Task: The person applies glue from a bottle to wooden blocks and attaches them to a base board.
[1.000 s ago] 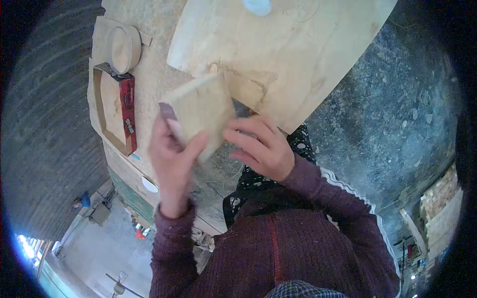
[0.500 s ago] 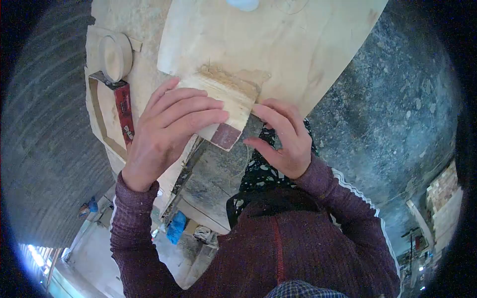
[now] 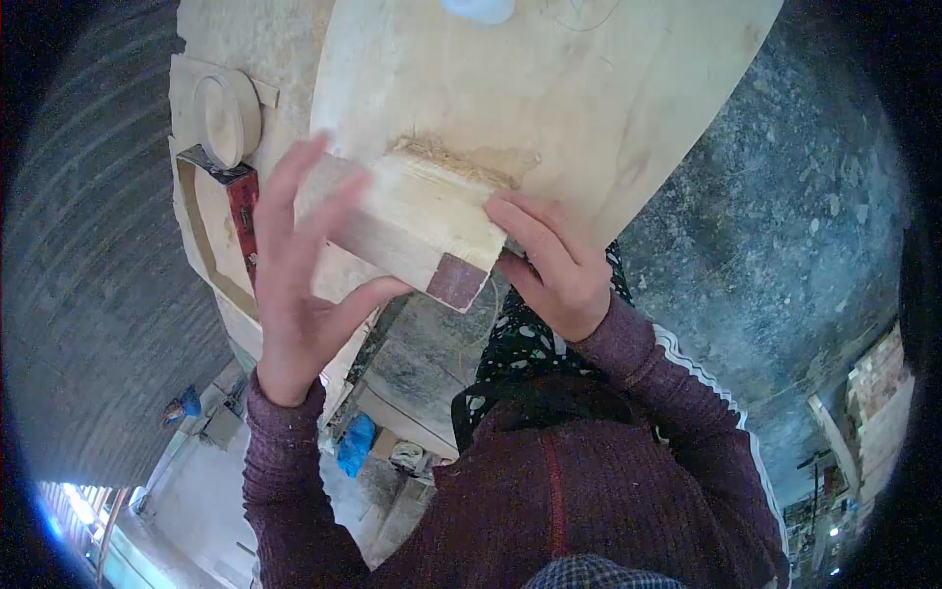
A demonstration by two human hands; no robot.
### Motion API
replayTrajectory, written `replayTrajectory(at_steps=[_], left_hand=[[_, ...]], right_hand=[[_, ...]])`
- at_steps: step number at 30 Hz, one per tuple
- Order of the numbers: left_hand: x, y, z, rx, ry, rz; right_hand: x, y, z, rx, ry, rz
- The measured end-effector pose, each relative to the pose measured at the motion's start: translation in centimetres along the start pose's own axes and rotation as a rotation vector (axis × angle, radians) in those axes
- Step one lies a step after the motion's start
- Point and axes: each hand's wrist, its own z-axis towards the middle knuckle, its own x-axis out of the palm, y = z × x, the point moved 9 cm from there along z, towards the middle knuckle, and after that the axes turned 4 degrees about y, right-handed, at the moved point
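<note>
A pale wooden block (image 3: 412, 211) with a dark reddish square patch (image 3: 457, 282) at its near right corner lies tilted over the edge of a plywood sheet (image 3: 549, 108). My right hand (image 3: 559, 265) grips the block's right end, fingers on top and thumb beneath. At the block's left end, my left hand (image 3: 309, 265) has its fingers spread and blurred, with the thumb near the block's front edge. Brown crumbly residue (image 3: 456, 162) lies along the block's far side on the sheet.
On the left, a round pale ring-shaped container (image 3: 227, 118) sits by an open box frame with a red and black side (image 3: 242, 216). A whitish object (image 3: 479, 8) is at the top. Below are a blue plastic piece (image 3: 355, 447) and grey floor (image 3: 756, 245).
My left hand has lifted off the block's top and opened, uncovering its left part. My right hand has closed on the right end, and the block has shifted slightly.
</note>
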Motion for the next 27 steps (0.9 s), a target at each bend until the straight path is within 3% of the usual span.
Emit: replayTrajectory(at_steps=[3,5,6,8,14,27], left_hand=[[0.9,3.8,-2.5,-0.293,-0.24,-0.554],[4.9,6.0,-4.2,-0.557,-0.236,-1.226],[4.9,5.4,-3.9,-0.556,-0.236,-1.223],[7.1,4.2,-4.1,-0.794,-0.254,-1.542],[7.5,3.6,-3.7,-0.881,-0.294,-1.549],[9.4,2.5,-3.9,-0.912,-0.43,-1.803]], right_hand=[[-0.1,0.1,0.2,-0.01,-0.013,0.008],[-0.1,0.1,0.2,-0.022,-0.011,0.001],[-0.2,0.1,0.2,-0.024,-0.013,0.002],[-0.5,-0.5,-0.1,0.056,0.015,0.103],[-2.1,-1.2,-2.0,0.156,-0.024,0.106],[-0.2,-0.8,-1.3,0.079,-0.128,0.008]])
